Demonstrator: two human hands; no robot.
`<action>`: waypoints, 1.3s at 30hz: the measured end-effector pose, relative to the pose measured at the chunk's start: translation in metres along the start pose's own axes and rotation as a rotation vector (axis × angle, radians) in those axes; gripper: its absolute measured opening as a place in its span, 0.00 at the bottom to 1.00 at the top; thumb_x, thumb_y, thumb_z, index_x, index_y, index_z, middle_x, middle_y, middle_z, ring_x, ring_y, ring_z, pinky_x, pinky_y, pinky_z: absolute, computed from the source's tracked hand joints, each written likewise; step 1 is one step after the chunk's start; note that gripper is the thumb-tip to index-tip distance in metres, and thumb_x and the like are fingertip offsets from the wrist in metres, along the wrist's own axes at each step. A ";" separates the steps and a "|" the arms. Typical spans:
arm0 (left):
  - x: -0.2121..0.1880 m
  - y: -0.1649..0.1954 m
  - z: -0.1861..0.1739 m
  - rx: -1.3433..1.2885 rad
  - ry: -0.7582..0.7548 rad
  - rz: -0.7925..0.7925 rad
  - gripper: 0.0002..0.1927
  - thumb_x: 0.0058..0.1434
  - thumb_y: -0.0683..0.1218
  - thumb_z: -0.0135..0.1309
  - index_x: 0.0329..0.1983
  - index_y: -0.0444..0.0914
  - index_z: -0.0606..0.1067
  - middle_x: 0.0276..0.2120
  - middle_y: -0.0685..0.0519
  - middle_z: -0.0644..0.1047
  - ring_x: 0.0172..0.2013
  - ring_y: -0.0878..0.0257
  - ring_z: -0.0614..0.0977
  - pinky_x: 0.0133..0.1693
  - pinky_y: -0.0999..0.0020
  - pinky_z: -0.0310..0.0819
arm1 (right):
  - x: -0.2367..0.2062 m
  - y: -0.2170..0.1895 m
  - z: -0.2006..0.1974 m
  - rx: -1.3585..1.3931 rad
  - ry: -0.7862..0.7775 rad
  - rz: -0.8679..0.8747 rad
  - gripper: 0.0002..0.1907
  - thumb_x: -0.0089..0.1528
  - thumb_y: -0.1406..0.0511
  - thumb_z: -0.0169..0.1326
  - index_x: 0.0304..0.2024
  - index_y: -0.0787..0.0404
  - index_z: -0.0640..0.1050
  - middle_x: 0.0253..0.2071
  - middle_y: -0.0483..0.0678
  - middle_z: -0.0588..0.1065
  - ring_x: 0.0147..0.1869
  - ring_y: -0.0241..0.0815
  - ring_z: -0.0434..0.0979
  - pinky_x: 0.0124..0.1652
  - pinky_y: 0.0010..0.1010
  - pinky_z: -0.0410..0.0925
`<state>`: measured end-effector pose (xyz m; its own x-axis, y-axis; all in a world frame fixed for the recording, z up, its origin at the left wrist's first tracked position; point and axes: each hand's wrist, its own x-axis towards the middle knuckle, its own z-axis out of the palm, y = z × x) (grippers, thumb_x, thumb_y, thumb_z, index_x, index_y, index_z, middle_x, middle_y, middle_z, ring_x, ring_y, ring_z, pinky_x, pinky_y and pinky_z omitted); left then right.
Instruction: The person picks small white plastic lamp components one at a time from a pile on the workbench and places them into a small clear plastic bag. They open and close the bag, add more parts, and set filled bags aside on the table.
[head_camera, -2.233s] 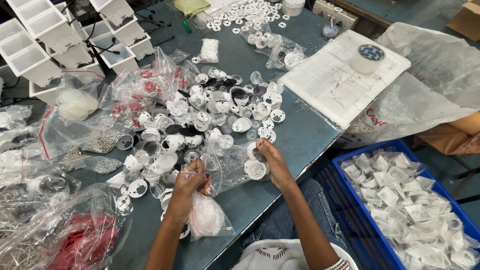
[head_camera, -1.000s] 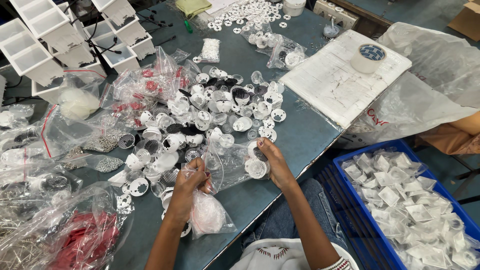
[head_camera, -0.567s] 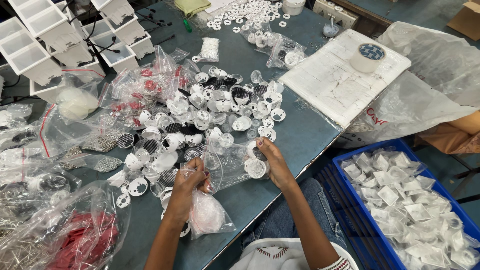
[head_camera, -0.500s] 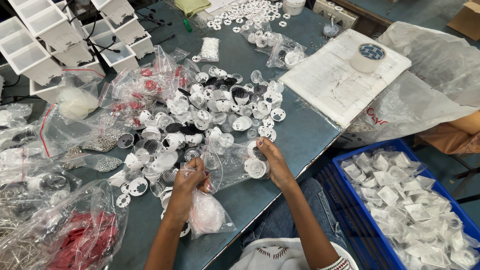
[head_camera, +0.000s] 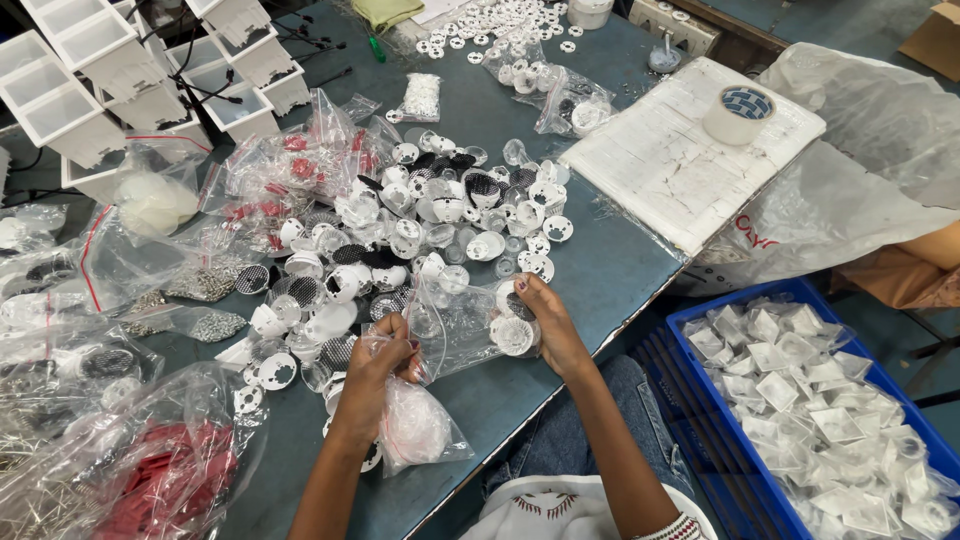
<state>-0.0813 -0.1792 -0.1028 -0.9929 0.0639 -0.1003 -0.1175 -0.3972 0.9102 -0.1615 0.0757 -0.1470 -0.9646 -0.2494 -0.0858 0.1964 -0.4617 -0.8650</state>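
Both hands — left (head_camera: 378, 362), right (head_camera: 548, 322) — pinching one clear bag (head_camera: 462, 322), seemingly with white parts inside

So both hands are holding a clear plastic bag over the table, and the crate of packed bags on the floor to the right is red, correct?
Not quite: the crate is blue, not red, as the head view shows. The rest holds: the left hand and right hand both hold the clear plastic bag over the table.

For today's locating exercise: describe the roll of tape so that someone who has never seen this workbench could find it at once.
Start at the blue-grey table and go to its far right corner, where a flat white slab lies. The roll of tape sits on the slab's far right end. It is the only wide white ring with a patterned centre, far larger than the small white plastic parts heaped mid-table.
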 end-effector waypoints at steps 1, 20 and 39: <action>-0.001 0.000 -0.001 -0.003 -0.001 0.000 0.06 0.61 0.41 0.51 0.31 0.39 0.67 0.25 0.57 0.72 0.22 0.72 0.72 0.26 0.77 0.66 | 0.000 0.001 0.001 0.001 -0.002 0.000 0.20 0.70 0.58 0.48 0.58 0.65 0.71 0.49 0.46 0.76 0.49 0.32 0.79 0.48 0.26 0.75; 0.000 0.003 -0.001 -0.018 0.031 -0.009 0.07 0.60 0.40 0.52 0.29 0.39 0.66 0.24 0.56 0.72 0.21 0.74 0.70 0.25 0.78 0.65 | -0.003 -0.003 0.003 0.022 -0.045 -0.032 0.17 0.70 0.56 0.48 0.53 0.63 0.72 0.44 0.47 0.77 0.45 0.35 0.81 0.45 0.29 0.77; 0.000 0.003 -0.005 -0.065 0.052 -0.013 0.06 0.61 0.39 0.52 0.37 0.39 0.66 0.26 0.57 0.73 0.21 0.72 0.72 0.25 0.76 0.66 | 0.002 0.008 0.001 0.069 -0.070 -0.038 0.17 0.70 0.57 0.50 0.53 0.63 0.72 0.44 0.48 0.77 0.46 0.37 0.82 0.46 0.30 0.77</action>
<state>-0.0817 -0.1845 -0.1023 -0.9907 0.0226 -0.1339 -0.1294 -0.4557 0.8807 -0.1612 0.0704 -0.1532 -0.9574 -0.2883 -0.0170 0.1740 -0.5288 -0.8307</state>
